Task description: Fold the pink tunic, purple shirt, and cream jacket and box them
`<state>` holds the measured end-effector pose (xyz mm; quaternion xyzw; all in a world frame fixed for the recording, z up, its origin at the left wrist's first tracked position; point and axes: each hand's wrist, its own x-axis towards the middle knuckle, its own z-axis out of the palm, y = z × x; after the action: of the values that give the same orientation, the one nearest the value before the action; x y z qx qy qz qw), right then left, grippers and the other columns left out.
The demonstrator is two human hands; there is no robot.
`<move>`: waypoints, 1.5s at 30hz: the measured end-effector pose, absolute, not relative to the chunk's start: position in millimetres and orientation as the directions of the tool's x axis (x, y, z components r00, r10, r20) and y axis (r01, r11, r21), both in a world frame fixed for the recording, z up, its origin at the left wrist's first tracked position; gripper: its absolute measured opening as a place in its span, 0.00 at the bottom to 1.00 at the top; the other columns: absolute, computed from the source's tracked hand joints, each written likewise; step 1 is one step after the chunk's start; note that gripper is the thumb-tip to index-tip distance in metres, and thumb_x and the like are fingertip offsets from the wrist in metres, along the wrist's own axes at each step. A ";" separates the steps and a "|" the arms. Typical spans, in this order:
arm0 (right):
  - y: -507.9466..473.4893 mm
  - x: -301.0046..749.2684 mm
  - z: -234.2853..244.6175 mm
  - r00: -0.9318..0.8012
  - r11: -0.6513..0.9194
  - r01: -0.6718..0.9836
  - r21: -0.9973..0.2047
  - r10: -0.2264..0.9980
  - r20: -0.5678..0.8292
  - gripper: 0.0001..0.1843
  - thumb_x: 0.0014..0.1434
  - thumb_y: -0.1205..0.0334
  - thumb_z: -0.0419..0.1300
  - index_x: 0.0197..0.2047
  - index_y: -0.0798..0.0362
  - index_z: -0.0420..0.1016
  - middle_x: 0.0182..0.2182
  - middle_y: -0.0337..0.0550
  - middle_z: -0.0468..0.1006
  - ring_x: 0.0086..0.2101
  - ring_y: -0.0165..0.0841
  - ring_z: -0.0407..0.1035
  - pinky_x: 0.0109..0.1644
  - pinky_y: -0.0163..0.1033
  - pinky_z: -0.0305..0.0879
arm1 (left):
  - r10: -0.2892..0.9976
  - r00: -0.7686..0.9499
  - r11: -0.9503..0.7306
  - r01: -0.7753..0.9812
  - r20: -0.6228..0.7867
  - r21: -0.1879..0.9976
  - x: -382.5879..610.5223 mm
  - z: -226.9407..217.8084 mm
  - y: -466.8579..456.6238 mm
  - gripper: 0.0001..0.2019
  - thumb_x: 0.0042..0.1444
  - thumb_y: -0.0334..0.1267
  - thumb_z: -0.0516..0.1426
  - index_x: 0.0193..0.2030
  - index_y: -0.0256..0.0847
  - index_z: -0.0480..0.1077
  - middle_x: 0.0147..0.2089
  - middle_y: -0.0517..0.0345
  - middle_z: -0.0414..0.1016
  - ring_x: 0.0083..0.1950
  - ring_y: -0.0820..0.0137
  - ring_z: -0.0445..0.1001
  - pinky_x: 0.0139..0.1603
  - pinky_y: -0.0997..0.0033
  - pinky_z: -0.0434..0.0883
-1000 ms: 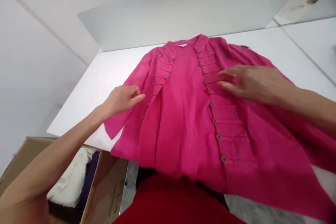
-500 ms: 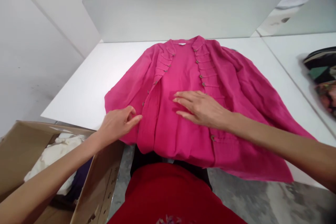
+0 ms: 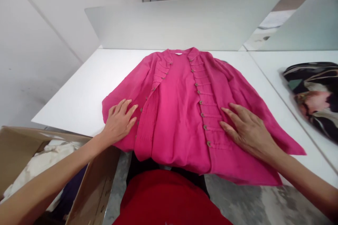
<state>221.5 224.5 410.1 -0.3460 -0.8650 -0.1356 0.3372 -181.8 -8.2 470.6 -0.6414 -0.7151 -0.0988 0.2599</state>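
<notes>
A bright pink button-front shirt (image 3: 179, 112) lies spread face up on a white table (image 3: 79, 95), collar at the far side, hem hanging over the near edge. My left hand (image 3: 120, 123) lies flat and open on the shirt's left front panel, fingers spread. Open as well, my right hand (image 3: 246, 132) presses flat on the right panel, beside the row of brown buttons (image 3: 202, 114).
An open cardboard box (image 3: 97, 186) with white and dark cloth inside stands at the lower left, below the table edge. A dark patterned garment (image 3: 314, 95) lies on the neighbouring table at the right. Grey divider panels (image 3: 185, 21) stand along the back.
My left hand has gone from a loose pinch at the shirt's left edge to lying flat on it. My right hand slid from the shirt's middle to the right panel.
</notes>
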 end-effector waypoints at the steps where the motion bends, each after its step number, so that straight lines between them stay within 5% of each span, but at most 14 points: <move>1: 225.6 222.5 404.0 -0.533 0.715 0.699 -0.012 0.532 0.658 0.36 0.74 0.40 0.42 0.72 0.54 0.67 0.71 0.61 0.64 0.70 0.56 0.60 0.68 0.66 0.65 | 0.877 -0.055 0.160 0.970 0.478 -0.182 -183.1 468.3 -4.4 0.27 0.74 0.43 0.45 0.74 0.39 0.66 0.78 0.38 0.61 0.78 0.47 0.59 0.71 0.40 0.64; 11: 239.9 228.5 401.6 -0.542 0.711 0.703 -0.011 0.545 0.639 0.35 0.73 0.42 0.43 0.74 0.50 0.65 0.72 0.56 0.63 0.70 0.55 0.59 0.68 0.65 0.64 | 0.890 -0.077 0.174 0.969 0.449 -0.178 -208.7 469.0 4.7 0.29 0.76 0.46 0.39 0.78 0.42 0.62 0.81 0.44 0.57 0.80 0.52 0.58 0.75 0.42 0.59; 20: 239.9 233.6 402.4 -0.552 0.745 0.667 -0.008 0.501 0.667 0.35 0.73 0.39 0.43 0.75 0.47 0.63 0.71 0.59 0.64 0.68 0.60 0.61 0.64 0.70 0.65 | 0.877 -0.094 0.231 0.942 0.471 -0.243 -188.5 485.7 -1.7 0.26 0.76 0.42 0.43 0.74 0.38 0.65 0.79 0.40 0.59 0.80 0.48 0.55 0.75 0.43 0.55; 24: 229.3 229.3 417.2 -0.532 0.741 0.672 0.001 0.481 0.697 0.36 0.73 0.35 0.41 0.73 0.45 0.66 0.70 0.58 0.66 0.65 0.64 0.64 0.61 0.74 0.66 | 0.879 -0.038 0.195 0.938 0.475 -0.286 -164.6 492.3 -20.4 0.23 0.77 0.43 0.44 0.66 0.34 0.70 0.68 0.37 0.72 0.71 0.48 0.68 0.69 0.46 0.62; 27: 214.5 217.9 429.3 -0.517 0.746 0.666 0.016 0.446 0.731 0.31 0.75 0.40 0.44 0.68 0.48 0.70 0.67 0.58 0.69 0.63 0.60 0.66 0.61 0.70 0.68 | 0.881 -0.098 0.212 0.956 0.463 -0.201 -157.0 481.7 -29.8 0.20 0.74 0.49 0.51 0.58 0.37 0.74 0.53 0.43 0.80 0.55 0.51 0.78 0.55 0.52 0.70; 33: 187.1 187.6 435.5 -0.645 0.847 0.525 0.084 0.331 0.689 0.22 0.75 0.52 0.51 0.62 0.53 0.76 0.66 0.57 0.72 0.65 0.53 0.66 0.65 0.62 0.68 | 0.900 -0.223 0.236 0.972 0.375 0.012 -150.9 473.2 -29.5 0.19 0.68 0.50 0.57 0.56 0.39 0.72 0.41 0.53 0.79 0.41 0.58 0.79 0.42 0.60 0.70; 41: 193.1 144.0 454.5 -0.712 0.938 0.323 -0.125 0.328 0.621 0.21 0.72 0.56 0.54 0.61 0.55 0.77 0.59 0.54 0.79 0.59 0.47 0.72 0.65 0.56 0.70 | 0.865 -0.408 0.307 0.891 0.293 0.334 -137.5 484.3 -23.8 0.23 0.60 0.56 0.59 0.56 0.43 0.70 0.34 0.63 0.75 0.33 0.64 0.77 0.35 0.65 0.68; 45: 201.5 104.1 475.8 -0.740 0.921 0.326 -0.212 0.388 0.550 0.21 0.70 0.58 0.55 0.62 0.56 0.77 0.57 0.54 0.79 0.55 0.47 0.74 0.61 0.53 0.72 | 0.829 -0.315 0.188 0.935 0.462 0.301 -133.9 483.7 -26.9 0.19 0.62 0.50 0.57 0.55 0.44 0.73 0.35 0.60 0.77 0.37 0.64 0.78 0.40 0.65 0.72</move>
<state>104.1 201.5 475.8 -0.1918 -0.9313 0.0510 0.3055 -133.9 -26.9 483.7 -0.5770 -0.7644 -0.2705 0.0978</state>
